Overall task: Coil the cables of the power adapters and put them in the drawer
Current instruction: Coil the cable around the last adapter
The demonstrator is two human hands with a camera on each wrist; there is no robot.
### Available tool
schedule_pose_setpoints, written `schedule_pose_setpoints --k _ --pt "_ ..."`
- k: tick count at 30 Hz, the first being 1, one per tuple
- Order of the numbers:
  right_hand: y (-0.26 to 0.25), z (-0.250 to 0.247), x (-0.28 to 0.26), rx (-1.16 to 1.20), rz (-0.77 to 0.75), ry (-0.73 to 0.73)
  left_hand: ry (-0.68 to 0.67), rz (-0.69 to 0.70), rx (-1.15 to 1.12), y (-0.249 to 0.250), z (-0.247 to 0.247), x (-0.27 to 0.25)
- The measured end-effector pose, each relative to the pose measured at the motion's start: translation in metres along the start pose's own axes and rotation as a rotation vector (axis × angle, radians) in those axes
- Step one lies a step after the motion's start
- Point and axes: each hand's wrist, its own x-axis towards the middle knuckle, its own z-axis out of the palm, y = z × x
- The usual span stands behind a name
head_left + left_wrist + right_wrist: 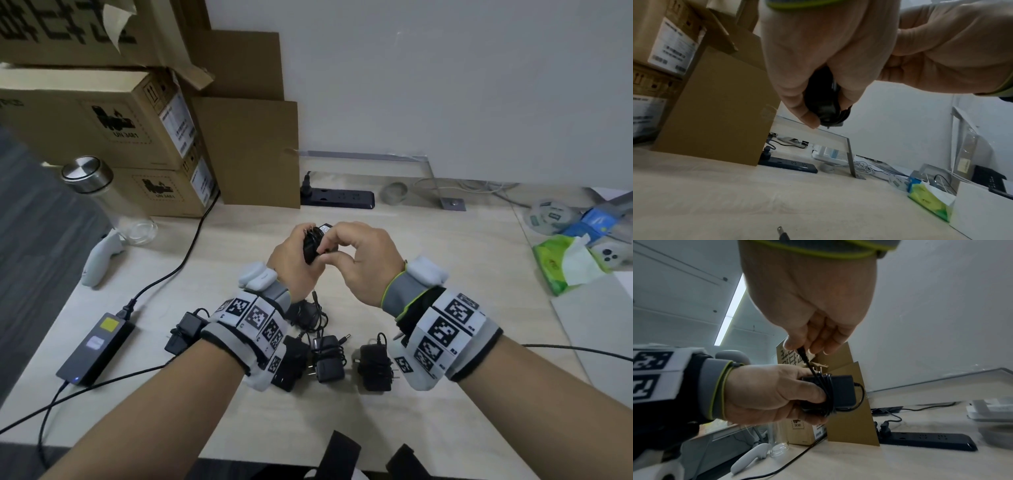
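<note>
Gripping a small black plastic power adapter (pixel 838 392) above the pale wood-grain desk (pixel 445 253), the left hand (pixel 291 260) has its fingers curled round the boxy body, over turns of thin black cable (pixel 825 391) wound about it. The right hand (pixel 363 263), just beside and touching the left, pinches the cable's barrel-plug end (pixel 802 353) between thumb and fingertips, with a short length of cord running down to the wraps. In the left wrist view the adapter is mostly hidden behind the fingers.

Beneath the wrists lie several more black adapters (pixel 330 358) with matte cases, metal prongs and bundled or tangled cords; some are partly covered by the marker-printed wrist bands (pixel 257 318). Left of the left hand sits a flat grey laptop power brick (pixel 96 349) with a yellow sticker, and a white handheld controller (pixel 99 258) next to a clear glass bottle with a steel cap (pixel 87 174). Beyond the hands are a dark power strip (pixel 342 198) and brown cardboard boxes (pixel 113 126) printed "UN 3481"; their white labels are too blurred to read. To the right of the right hand, a green tissue pack (pixel 568 263) lies at the frame's edge.
</note>
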Motion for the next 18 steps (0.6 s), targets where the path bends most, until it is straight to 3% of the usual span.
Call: schedule_pose_setpoints --k 3,6,11,14,18 --pt "0.001 -0.003 -0.002 0.053 0.007 0.031 -0.022 -0.032 -0.136 -0.003 0.008 -0.002" --pt "0.005 -0.009 -0.008 0.080 0.051 0.050 -0.073 -0.234 -0.517 -0.004 0.016 -0.010" --pt "0.043 -0.014 -0.046 0.038 0.319 0.081 -0.160 -0.387 -0.970 0.003 0.036 -0.035" --pt "0.062 -0.006 -0.075 0.040 0.479 -0.010 -0.238 -0.428 -1.077 0.002 0.049 -0.049" --pt "0.070 0.004 -0.104 0.147 0.582 -0.081 -0.233 -0.450 -0.961 -0.002 0.071 -0.074"
